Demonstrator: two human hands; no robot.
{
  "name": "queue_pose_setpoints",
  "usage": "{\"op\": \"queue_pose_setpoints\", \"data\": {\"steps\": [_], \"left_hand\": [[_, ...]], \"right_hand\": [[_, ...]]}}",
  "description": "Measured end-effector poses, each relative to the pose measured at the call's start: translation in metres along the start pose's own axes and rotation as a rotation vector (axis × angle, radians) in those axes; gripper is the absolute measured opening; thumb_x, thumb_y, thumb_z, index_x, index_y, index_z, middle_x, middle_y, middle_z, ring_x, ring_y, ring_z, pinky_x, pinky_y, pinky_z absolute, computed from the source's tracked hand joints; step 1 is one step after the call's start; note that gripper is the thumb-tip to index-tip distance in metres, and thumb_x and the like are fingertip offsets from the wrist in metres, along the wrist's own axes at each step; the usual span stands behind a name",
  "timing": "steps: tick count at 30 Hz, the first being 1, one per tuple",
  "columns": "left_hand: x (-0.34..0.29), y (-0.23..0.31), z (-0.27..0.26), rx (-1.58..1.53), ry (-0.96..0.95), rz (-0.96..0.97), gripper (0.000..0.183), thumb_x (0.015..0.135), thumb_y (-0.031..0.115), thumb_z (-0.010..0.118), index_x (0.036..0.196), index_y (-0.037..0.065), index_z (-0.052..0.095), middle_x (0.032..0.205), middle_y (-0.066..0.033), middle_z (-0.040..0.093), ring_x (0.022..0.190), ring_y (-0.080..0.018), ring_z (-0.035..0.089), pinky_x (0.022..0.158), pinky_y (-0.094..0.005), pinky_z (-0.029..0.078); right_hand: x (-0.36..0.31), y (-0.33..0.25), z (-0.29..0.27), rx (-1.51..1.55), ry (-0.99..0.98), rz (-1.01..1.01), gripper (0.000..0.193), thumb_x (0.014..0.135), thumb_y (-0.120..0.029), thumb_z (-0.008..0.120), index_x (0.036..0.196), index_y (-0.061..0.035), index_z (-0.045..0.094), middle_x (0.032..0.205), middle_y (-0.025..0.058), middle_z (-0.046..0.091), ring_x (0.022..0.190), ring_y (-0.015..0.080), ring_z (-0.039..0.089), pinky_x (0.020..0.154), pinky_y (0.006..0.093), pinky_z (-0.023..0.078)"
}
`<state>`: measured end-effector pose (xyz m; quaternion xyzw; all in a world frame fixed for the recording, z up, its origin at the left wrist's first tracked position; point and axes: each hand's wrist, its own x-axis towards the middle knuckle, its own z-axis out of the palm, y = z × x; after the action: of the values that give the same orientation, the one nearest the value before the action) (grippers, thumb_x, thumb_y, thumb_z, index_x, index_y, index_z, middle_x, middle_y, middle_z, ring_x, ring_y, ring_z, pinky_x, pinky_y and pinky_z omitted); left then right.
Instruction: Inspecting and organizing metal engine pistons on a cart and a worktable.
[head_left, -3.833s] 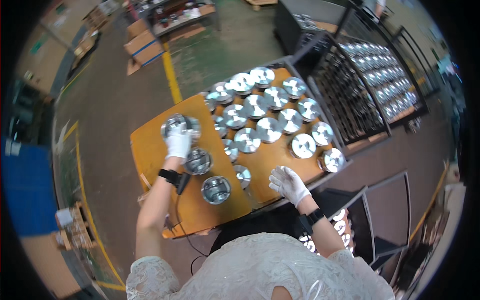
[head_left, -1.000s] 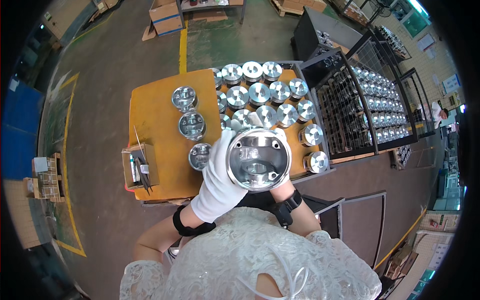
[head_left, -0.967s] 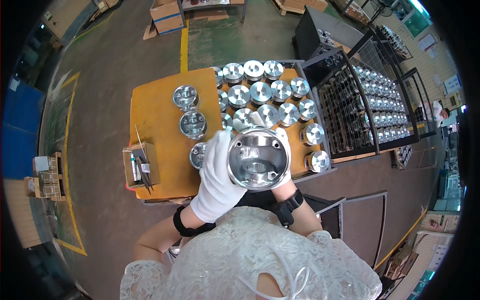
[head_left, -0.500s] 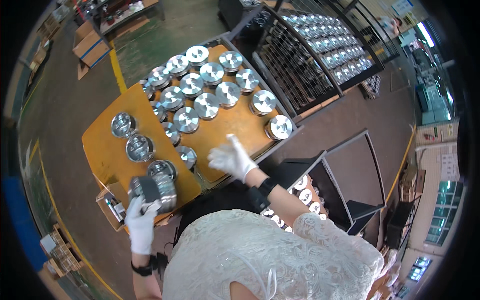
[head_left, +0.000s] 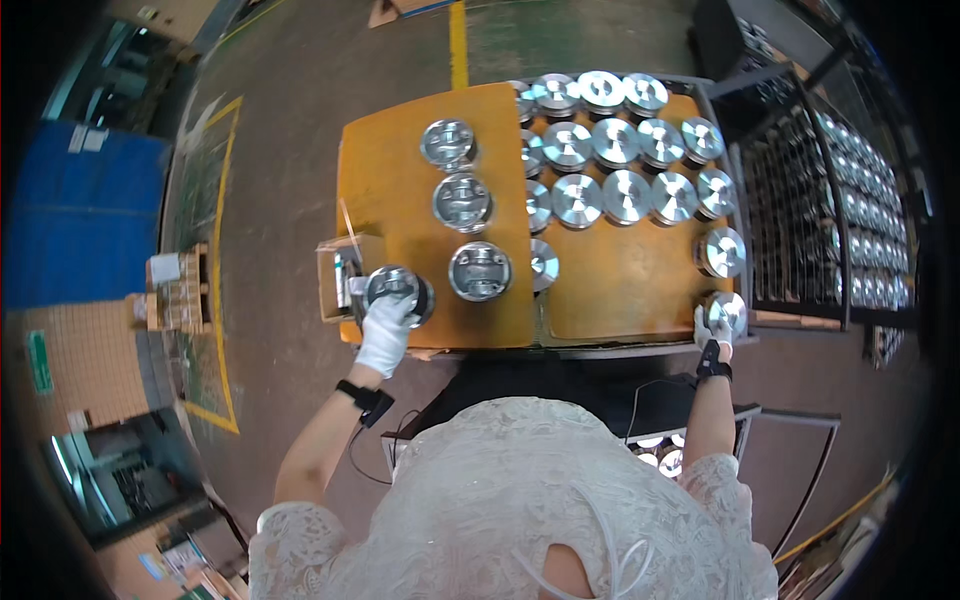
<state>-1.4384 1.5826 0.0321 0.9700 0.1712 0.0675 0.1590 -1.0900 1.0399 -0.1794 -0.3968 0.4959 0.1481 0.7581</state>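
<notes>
My left hand (head_left: pixel 386 332), in a white glove, is closed on a metal piston (head_left: pixel 391 281) at the near left corner of the orange board (head_left: pixel 385 200). Its fingers lie over the piston's near side; whether the piston touches the board I cannot tell. To its right a second piston (head_left: pixel 480 271) sits with its hollow side up, in line with two more behind it. At the table's near right corner my gloved right hand (head_left: pixel 711 328) grips another piston (head_left: pixel 727 312), whose flat shiny face is up. Several pistons (head_left: pixel 627 196) stand face up in rows on the right half.
A small cardboard box (head_left: pixel 328 285) with pen-like things in it stands at the left board's edge. At the right is a dark metal rack (head_left: pixel 790 240) full of pistons. A metal frame (head_left: pixel 790 418) stands near my right arm, and a yellow line (head_left: pixel 459 45) crosses the floor behind.
My view has turned. The left hand has brought its tilted piston to the board's near left corner. My right hand, open above the table before, has closed on the near right piston.
</notes>
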Motion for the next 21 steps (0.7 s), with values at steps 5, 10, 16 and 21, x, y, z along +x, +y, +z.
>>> {"op": "queue_pose_setpoints", "data": {"steps": [5, 10, 16, 21], "left_hand": [[0.003, -0.006, 0.024, 0.037, -0.013, -0.061, 0.035, 0.069, 0.009, 0.07, 0.104, 0.007, 0.067, 0.096, -0.015, 0.062, 0.092, -0.035, 0.056, 0.084, -0.0423, 0.046], [0.034, -0.003, 0.07, -0.03, 0.035, 0.077, 0.039, 0.072, 0.007, 0.067, 0.11, 0.011, 0.064, 0.103, -0.014, 0.062, 0.097, -0.0374, 0.053, 0.087, -0.0448, 0.044], [0.018, -0.014, 0.048, -0.017, 0.024, -0.008, 0.042, 0.07, 0.003, 0.068, 0.111, 0.01, 0.064, 0.109, -0.0133, 0.062, 0.101, -0.0354, 0.056, 0.089, -0.0429, 0.045], [0.032, 0.035, 0.015, 0.119, 0.066, -0.142, 0.041, 0.073, 0.011, 0.069, 0.113, 0.009, 0.061, 0.101, -0.0135, 0.06, 0.092, -0.034, 0.057, 0.085, -0.0434, 0.045]], "right_hand": [[0.008, -0.021, 0.007, 0.651, 0.106, 0.375, 0.044, 0.083, -0.016, 0.065, 0.127, -0.0132, 0.056, 0.125, 0.0097, 0.056, 0.119, 0.0294, 0.048, 0.097, 0.051, 0.048], [0.004, -0.03, -0.055, 0.487, -0.057, 0.375, 0.035, 0.085, -0.005, 0.06, 0.12, -0.0013, 0.055, 0.126, 0.0161, 0.053, 0.117, 0.033, 0.051, 0.099, 0.0474, 0.047], [-0.181, 0.073, 0.075, 0.224, -0.42, 0.356, 0.055, 0.081, 0.007, 0.051, 0.132, -0.0001, 0.033, 0.127, 0.0207, 0.045, 0.114, 0.0389, 0.051, 0.098, 0.0526, 0.046], [-0.249, 0.082, 0.113, 0.102, -0.468, 0.399, 0.061, 0.078, 0.01, 0.051, 0.134, -0.0004, 0.027, 0.133, 0.0207, 0.037, 0.119, 0.0426, 0.044, 0.098, 0.0578, 0.046]]}}
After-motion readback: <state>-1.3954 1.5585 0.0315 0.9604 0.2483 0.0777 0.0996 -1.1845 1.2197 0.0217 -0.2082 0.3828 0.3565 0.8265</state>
